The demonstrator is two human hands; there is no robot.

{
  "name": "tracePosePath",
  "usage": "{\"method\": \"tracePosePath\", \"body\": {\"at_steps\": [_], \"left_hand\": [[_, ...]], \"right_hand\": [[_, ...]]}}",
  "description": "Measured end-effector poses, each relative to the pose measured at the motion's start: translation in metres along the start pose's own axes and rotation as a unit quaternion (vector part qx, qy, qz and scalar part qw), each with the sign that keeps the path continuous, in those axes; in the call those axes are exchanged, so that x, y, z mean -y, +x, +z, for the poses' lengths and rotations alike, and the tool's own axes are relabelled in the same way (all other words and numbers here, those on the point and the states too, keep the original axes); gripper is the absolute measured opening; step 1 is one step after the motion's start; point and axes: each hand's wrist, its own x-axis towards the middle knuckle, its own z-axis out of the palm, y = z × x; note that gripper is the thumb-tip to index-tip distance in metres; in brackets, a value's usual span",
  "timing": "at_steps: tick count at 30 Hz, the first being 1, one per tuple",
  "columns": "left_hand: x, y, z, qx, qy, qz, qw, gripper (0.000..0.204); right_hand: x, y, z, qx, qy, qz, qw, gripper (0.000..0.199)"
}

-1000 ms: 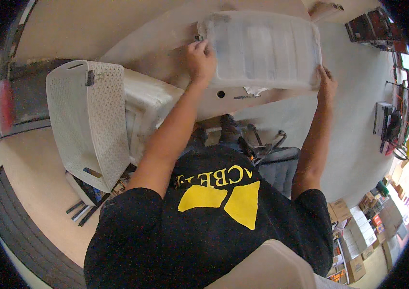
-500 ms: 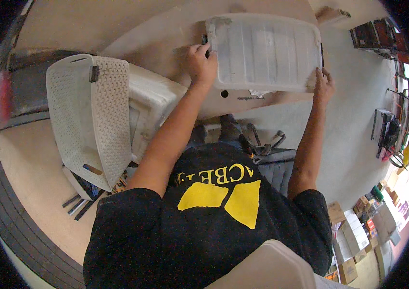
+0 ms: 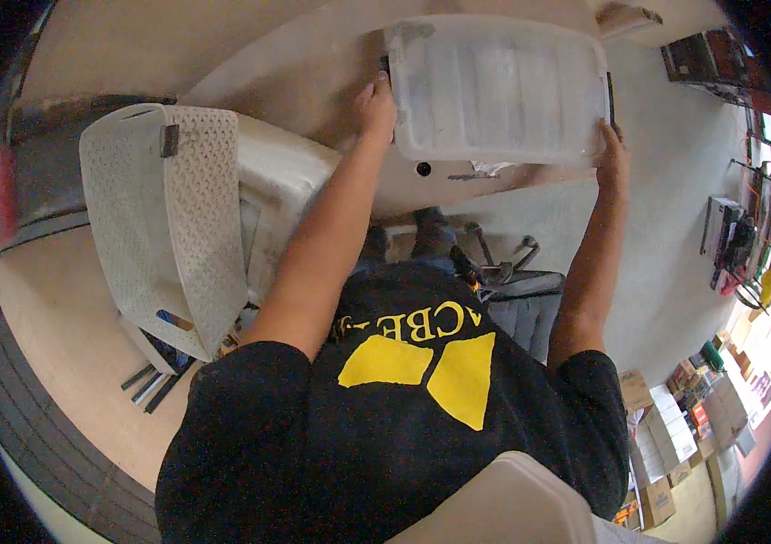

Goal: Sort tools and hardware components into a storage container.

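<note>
A translucent white plastic storage box (image 3: 503, 91) with a ribbed surface is held out over the tan table (image 3: 313, 41). Black clips show at both its ends. My left hand (image 3: 376, 107) grips its left end, fingers partly hidden behind the edge. At the near right corner, my right hand (image 3: 614, 150) is closed on the other end. To the left of my left forearm stands a white woven-pattern plastic basket (image 3: 209, 208), with a white bulky container (image 3: 299, 168) beside it.
A round hole (image 3: 423, 169) and a torn silvery scrap (image 3: 492, 168) lie near the table's edge. A grey chair (image 3: 522, 317) stands close by my body. Several cardboard boxes (image 3: 658, 503) and white cartons (image 3: 667, 435) are stacked at the lower right.
Both hands have shifted the storage box slightly away from me, and its tilt has changed a little. My grip stays at the two ends.
</note>
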Motion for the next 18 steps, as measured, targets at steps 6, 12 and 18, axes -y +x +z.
{"method": "tracePosePath", "body": {"at_steps": [6, 12, 18], "left_hand": [[0.040, 0.039, 0.003, 0.063, -0.181, -0.117, 0.974, 0.050], [-0.009, -0.003, -0.013, 0.133, -0.081, -0.071, 0.985, 0.047], [-0.022, -0.012, -0.011, 0.024, 0.267, 0.130, 0.955, 0.038]], "right_hand": [[0.005, -0.001, 0.011, -0.007, 0.057, -0.043, 0.997, 0.050], [0.004, 0.004, -0.006, -0.007, -0.032, 0.004, 0.999, 0.045], [0.006, 0.017, -0.006, -0.026, -0.109, -0.125, 0.986, 0.036]]}}
